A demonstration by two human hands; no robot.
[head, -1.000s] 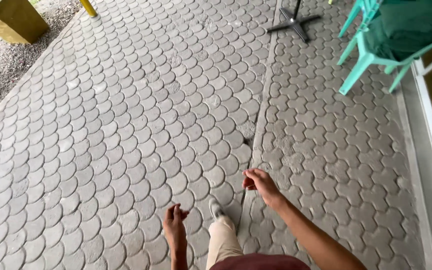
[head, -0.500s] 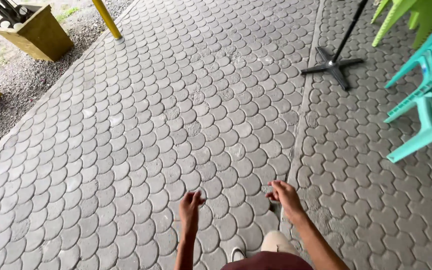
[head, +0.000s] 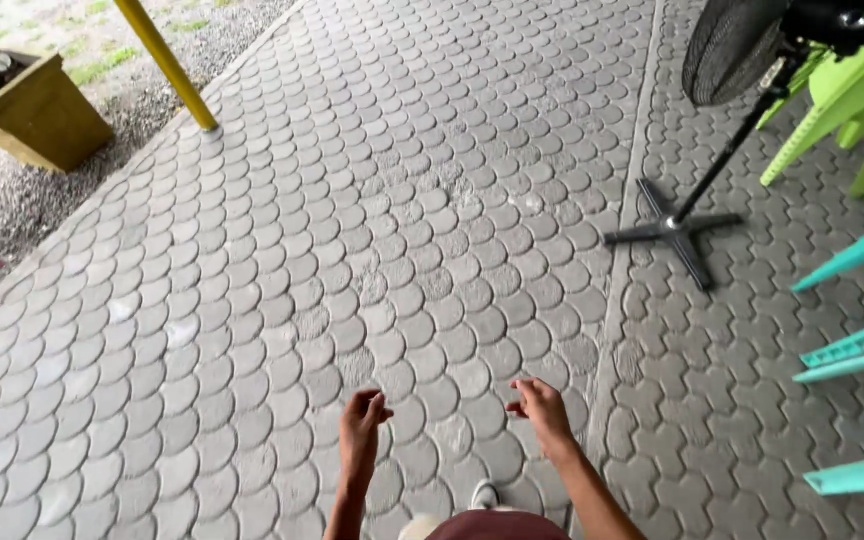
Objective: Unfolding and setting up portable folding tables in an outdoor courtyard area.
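Both hands hang empty at lower centre, left hand [head: 362, 425] and right hand [head: 542, 408] loosely curled; nearest is the standing fan [head: 697, 215] at upper right: likely top-heavy, best gripped by its rigid pole.

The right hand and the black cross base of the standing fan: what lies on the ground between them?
In the head view, only grey paving lies between the right hand and the fan base. A straight seam where the paver pattern changes runs through that stretch.

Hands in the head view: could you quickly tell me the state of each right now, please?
Left hand: empty, fingers loosely curled, above the paving.
Right hand: empty, fingers loosely curled, touching nothing.
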